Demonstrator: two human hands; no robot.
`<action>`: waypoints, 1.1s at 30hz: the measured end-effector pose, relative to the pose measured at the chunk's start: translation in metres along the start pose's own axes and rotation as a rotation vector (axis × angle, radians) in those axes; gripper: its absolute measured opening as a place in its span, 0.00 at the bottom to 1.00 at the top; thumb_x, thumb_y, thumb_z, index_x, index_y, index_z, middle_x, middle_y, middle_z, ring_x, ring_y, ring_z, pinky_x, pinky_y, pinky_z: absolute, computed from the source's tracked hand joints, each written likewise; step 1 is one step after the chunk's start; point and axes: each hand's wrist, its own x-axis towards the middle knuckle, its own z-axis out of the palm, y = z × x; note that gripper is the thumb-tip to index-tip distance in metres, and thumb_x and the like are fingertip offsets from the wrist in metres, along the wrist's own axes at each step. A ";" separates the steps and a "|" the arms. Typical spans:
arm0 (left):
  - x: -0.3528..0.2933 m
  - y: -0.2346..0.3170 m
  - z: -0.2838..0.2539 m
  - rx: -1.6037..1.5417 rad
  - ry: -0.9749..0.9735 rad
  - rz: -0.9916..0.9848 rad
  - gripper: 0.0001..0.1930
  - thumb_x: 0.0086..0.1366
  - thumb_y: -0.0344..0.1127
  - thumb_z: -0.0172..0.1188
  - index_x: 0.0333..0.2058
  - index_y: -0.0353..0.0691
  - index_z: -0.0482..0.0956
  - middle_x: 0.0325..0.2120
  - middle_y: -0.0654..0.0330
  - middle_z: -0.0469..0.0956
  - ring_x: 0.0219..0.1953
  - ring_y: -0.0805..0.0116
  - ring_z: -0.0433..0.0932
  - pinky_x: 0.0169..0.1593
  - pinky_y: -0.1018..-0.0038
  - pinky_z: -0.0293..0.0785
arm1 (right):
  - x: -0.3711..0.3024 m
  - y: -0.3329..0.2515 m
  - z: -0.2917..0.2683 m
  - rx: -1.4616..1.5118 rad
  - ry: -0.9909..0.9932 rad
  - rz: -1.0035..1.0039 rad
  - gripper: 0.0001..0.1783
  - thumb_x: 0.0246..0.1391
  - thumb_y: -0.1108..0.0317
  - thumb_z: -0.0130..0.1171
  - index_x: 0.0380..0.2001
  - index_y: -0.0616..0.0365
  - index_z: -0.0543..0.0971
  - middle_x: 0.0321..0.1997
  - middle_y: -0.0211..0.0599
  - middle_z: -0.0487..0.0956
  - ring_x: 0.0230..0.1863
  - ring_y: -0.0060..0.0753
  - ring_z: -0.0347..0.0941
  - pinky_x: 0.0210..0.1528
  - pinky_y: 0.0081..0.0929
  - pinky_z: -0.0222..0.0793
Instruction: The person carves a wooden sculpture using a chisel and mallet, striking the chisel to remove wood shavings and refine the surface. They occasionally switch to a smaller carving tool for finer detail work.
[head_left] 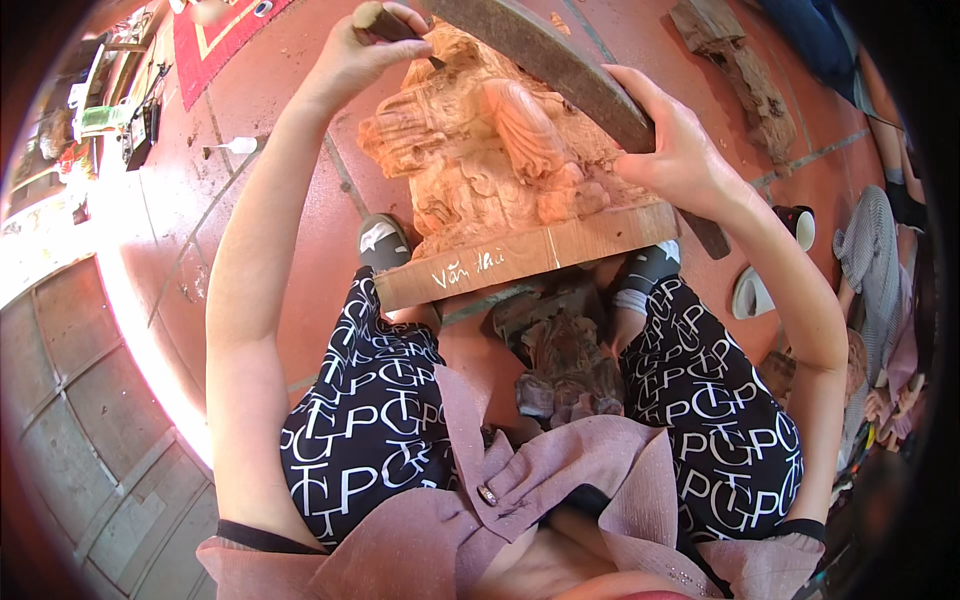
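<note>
A reddish, partly carved wooden sculpture (470, 160) with folds and rounded forms stands on its thick wooden base (530, 250) between my feet. My left hand (365, 55) is closed round the stubby wooden handle of a chisel (383, 20), whose dark blade meets the upper left of the carving. My right hand (685, 150) grips a long, dark wooden striking bar (560, 65), slanting above the carving's upper right. The bar's top end runs out of the picture, and its lower end shows below my wrist.
A dark carved wood piece (560, 350) lies between my legs. At the upper right is a rough wood chunk (740, 85) on the tiled floor. A white bottle (240, 146) lies left, near a red mat (225, 45). A pale slipper (752, 293) is at right; other people sit beyond.
</note>
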 end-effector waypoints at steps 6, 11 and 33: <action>-0.006 -0.007 0.015 0.094 -0.054 0.026 0.11 0.54 0.27 0.69 0.37 0.40 0.80 0.31 0.68 0.80 0.35 0.79 0.78 0.44 0.78 0.74 | 0.000 -0.001 -0.002 -0.028 -0.009 -0.019 0.42 0.37 0.72 0.58 0.62 0.61 0.63 0.47 0.55 0.76 0.48 0.47 0.75 0.51 0.34 0.69; 0.008 0.003 0.004 0.015 -0.112 -0.251 0.13 0.57 0.28 0.68 0.40 0.37 0.77 0.35 0.62 0.81 0.37 0.74 0.80 0.45 0.76 0.78 | -0.002 0.000 -0.002 -0.006 -0.004 0.010 0.42 0.37 0.72 0.58 0.61 0.61 0.63 0.47 0.56 0.76 0.48 0.48 0.75 0.52 0.34 0.68; -0.003 -0.026 0.034 0.271 0.139 0.236 0.16 0.54 0.32 0.71 0.40 0.41 0.77 0.33 0.65 0.78 0.35 0.74 0.79 0.42 0.77 0.78 | 0.049 -0.004 -0.013 -0.308 0.279 -0.597 0.39 0.43 0.74 0.60 0.62 0.53 0.62 0.54 0.58 0.73 0.53 0.56 0.72 0.51 0.39 0.71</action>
